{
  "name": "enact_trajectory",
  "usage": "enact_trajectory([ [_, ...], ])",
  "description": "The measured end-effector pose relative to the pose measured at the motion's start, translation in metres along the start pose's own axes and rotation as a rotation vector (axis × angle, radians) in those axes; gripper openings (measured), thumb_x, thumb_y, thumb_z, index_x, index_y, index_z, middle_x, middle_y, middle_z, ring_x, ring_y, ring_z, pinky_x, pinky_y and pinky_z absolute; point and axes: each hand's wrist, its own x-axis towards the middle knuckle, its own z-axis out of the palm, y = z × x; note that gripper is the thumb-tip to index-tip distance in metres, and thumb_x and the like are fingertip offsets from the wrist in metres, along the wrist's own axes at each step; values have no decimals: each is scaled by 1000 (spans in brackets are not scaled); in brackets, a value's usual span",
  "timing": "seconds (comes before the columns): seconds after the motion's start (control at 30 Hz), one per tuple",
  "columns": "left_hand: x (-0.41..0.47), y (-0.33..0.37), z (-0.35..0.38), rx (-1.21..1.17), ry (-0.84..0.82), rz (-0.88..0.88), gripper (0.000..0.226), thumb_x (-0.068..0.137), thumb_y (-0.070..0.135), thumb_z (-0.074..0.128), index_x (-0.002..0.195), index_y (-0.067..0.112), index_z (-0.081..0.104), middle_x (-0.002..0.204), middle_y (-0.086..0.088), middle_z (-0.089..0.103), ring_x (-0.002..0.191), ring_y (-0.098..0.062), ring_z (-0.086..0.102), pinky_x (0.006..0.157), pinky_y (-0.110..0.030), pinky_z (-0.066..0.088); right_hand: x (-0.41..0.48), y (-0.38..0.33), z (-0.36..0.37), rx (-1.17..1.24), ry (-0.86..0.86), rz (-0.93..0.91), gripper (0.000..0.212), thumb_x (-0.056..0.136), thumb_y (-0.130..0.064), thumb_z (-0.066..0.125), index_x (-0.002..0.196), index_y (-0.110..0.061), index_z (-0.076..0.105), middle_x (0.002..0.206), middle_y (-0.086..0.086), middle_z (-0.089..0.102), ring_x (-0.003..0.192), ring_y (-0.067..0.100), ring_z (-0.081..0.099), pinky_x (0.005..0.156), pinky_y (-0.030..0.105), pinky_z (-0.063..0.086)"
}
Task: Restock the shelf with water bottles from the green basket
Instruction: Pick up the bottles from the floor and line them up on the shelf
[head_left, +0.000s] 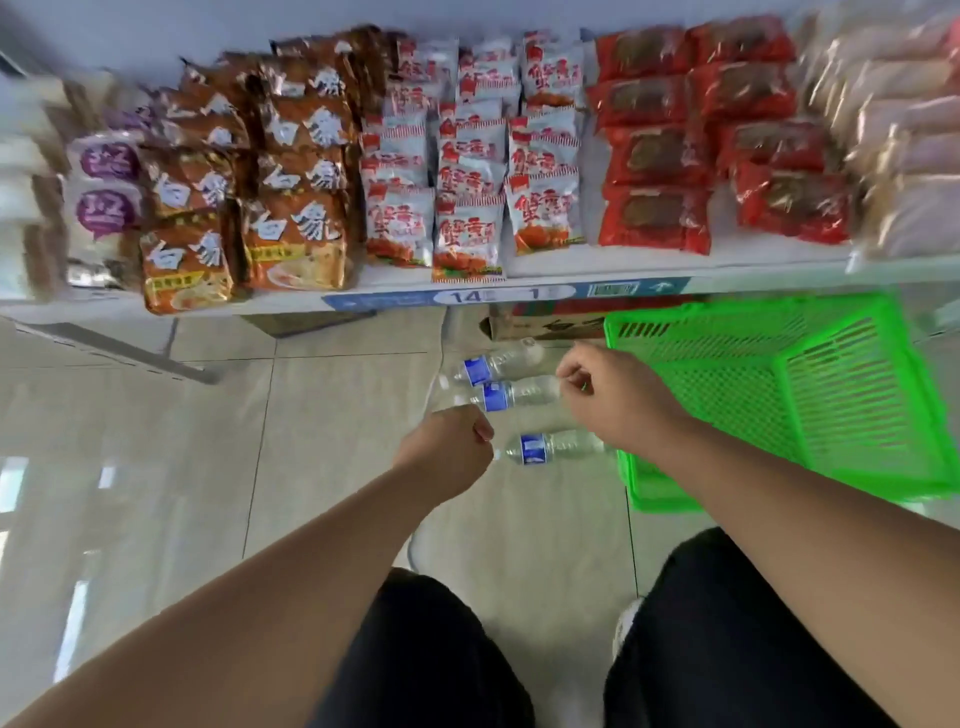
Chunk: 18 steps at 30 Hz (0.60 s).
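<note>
The bottles on the floor look full, so they will be heavy, smooth and quick to roll; hold each around the label. Your right hand pinches the base of the middle bottle. Your left hand is curled, and I cannot tell if it holds something.

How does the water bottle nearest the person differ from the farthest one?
The nearest bottle lies alone, roughly level across the view; the farthest bottle lies slanted, close beside the middle bottle. The nearest bottle's base is hidden behind the right wrist; the farthest bottle shows whole. Both lie on the floor, clear, blue-labelled, caps leftward.
</note>
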Motion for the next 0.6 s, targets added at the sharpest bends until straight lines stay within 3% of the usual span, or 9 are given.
enact_trajectory([
  [0.07, 45, -18, 57, 20, -22, 4, 19, 83, 33, 50, 88, 48, 62, 105, 20, 66, 94, -10, 65, 84, -29, 54, 26, 35, 41, -22, -6, -9, 9, 88, -21, 64, 96, -21, 68, 92, -5, 71, 80, 17, 64, 71, 34, 54],
  [0.13, 85, -34, 107, 36, -55, 3, 24, 85, 29, 49, 99, 42, 65, 108, 18, 66, 97, -12, 65, 79, -27, 50, 50, 66, 72, -41, -22, -32, 11, 88, -20, 63, 96, -20, 70, 91, -5, 71, 83, 19, 65, 73, 34, 53],
  [0.23, 130, -55, 161, 16, -105, -29, 23, 83, 24, 55, 99, 39, 61, 111, 12, 65, 98, -15, 63, 78, -28, 51, 77, 99, 97, -60, -85, -19, 19, 90, -24, 64, 108, -24, 70, 95, -9, 68, 86, 16, 64, 65, 24, 44],
  [0.4, 189, -77, 210, 201, -209, 16, 53, 83, 26, 64, 135, 23, 53, 128, -2, 60, 115, -25, 57, 94, -41, 52, 91, 108, 99, -61, -118, -17, 23, 91, -27, 64, 112, -22, 72, 103, -5, 69, 92, 16, 64, 72, 26, 44],
  [0.6, 212, -78, 244, 374, -98, 35, 51, 85, 11, 59, 134, 18, 47, 124, -5, 61, 115, -28, 55, 85, -40, 51, 76, 108, 98, 29, -140, 5, 19, 90, -27, 65, 107, -28, 72, 93, -13, 67, 72, -8, 56, 57, 13, 36],
])
